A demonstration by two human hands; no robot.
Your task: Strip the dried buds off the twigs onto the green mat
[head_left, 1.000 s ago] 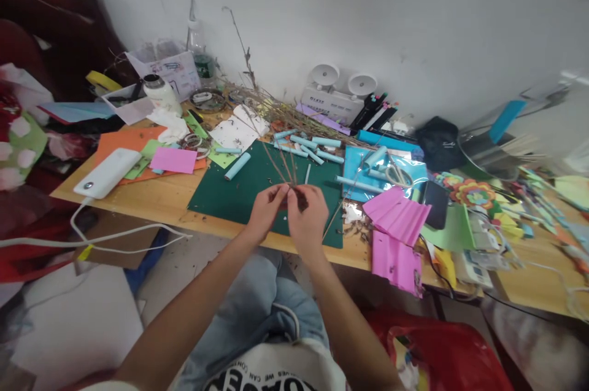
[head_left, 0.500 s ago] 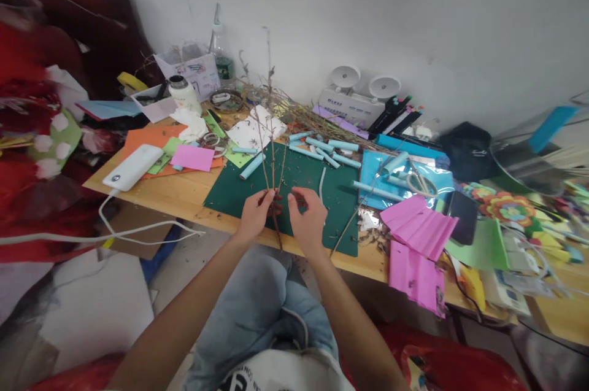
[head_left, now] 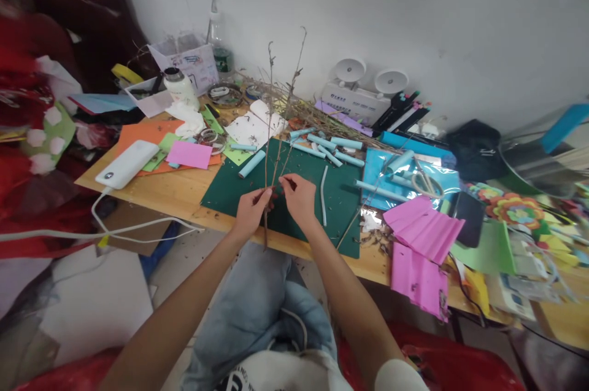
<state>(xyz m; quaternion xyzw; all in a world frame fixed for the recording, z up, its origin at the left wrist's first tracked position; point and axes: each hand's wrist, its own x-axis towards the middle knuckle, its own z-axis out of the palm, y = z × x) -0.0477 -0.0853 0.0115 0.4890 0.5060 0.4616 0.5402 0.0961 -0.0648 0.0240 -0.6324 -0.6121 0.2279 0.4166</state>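
Observation:
My left hand (head_left: 252,212) is closed around the lower part of some thin, dry brown twigs (head_left: 268,127). They stand upright above the front of the green cutting mat (head_left: 299,185), and their lower ends stick out below my fist. My right hand (head_left: 299,197) is just to the right, its thumb and forefinger pinched close against the twigs. What those fingertips hold is too small to make out. Several light-blue paper rolls (head_left: 322,144) lie along the mat's back edge. On its right half rests a pale curved strip (head_left: 324,194).
Dry branches (head_left: 317,120) lie along the wall behind the mat. To the left are a white power bank (head_left: 126,164), a pink paper square (head_left: 189,154) and an open white bottle (head_left: 180,89). Pleated pink paper (head_left: 421,228) and a dark phone (head_left: 467,219) lie right.
The tall twigs have swung to the right at their tops. My right hand has moved left, closing its thumb and fingers right beside my left hand.

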